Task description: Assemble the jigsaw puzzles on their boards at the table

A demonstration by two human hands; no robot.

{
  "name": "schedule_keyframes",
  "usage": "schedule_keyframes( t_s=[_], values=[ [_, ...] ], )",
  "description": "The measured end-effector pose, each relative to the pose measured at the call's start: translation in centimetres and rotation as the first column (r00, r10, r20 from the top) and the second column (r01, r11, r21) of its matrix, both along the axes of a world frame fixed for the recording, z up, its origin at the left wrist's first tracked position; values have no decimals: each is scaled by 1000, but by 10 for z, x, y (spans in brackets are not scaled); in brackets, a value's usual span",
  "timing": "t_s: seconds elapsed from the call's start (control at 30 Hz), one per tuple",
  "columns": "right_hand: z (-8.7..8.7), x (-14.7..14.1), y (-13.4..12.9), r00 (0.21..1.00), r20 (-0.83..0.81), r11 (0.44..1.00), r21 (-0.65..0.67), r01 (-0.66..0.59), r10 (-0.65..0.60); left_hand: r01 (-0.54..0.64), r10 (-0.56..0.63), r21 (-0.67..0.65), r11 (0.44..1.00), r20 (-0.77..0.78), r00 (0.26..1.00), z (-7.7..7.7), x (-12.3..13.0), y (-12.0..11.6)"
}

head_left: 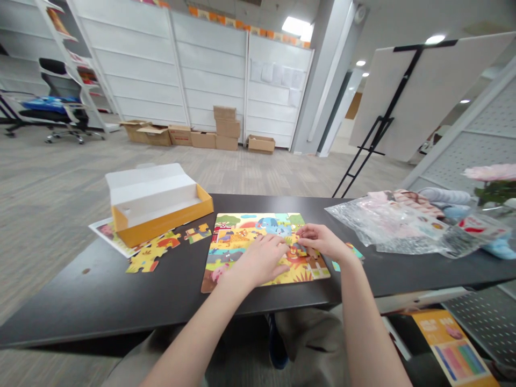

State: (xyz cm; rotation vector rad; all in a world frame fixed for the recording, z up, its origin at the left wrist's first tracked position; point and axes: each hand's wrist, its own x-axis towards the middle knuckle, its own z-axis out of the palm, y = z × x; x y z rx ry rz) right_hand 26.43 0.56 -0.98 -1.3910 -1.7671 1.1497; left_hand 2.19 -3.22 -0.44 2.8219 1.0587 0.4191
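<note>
A colourful animal jigsaw puzzle [226, 255] lies on the dark table, largely assembled, with an elephant, a hippo and a pig in its picture. My left hand [262, 259] rests flat across the puzzle's middle, fingers stretched out and thumb apart, covering part of the picture. At the puzzle's right side, my right hand [322, 241] has thumb and fingertips pinched on a puzzle piece [299, 248], partly hidden by the fingers. Beyond the right wrist, light green puzzle pieces [355, 250] show on the table. Joined loose pieces [147, 258] lie to the left, with another small cluster [198, 233] beside them.
An open yellow box [165, 221] with a white inside stands on the left, over a printed sheet [105, 230]. Clear plastic bags [397, 226] and folded cloth items occupy the right. Pink flowers [492, 173] stand at the far right. The table's front edge runs close to my lap.
</note>
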Motion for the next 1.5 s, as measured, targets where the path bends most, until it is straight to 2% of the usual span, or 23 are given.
schedule_keyframes(
  t_s=[0.4,0.6,0.93,1.2,1.37,1.5],
  values=[
    [1,-8,-1,996,77,997,-63,-48,53,-2,2,-18,1000,6,1000,-5,1,-1],
    [2,-9,-3,984,175,998,-63,-9,20,-2,2,-10,1000,6,1000,-6,2,0],
    [7,-12,-7,999,37,994,-96,43,-40,0,0,5,1000,-27,1000,-2,3,0],
    [26,10,-17,993,-65,995,19,100,-99,-36,34,-50,998,-46,998,-1,5,-2],
    [32,26,-31,1000,-25,991,-137,-9,6,-36,32,-53,998,-60,998,1,7,-1],
    [27,32,-33,997,66,982,-189,-17,30,-26,23,-52,998,-57,998,3,6,0]
  ],
)
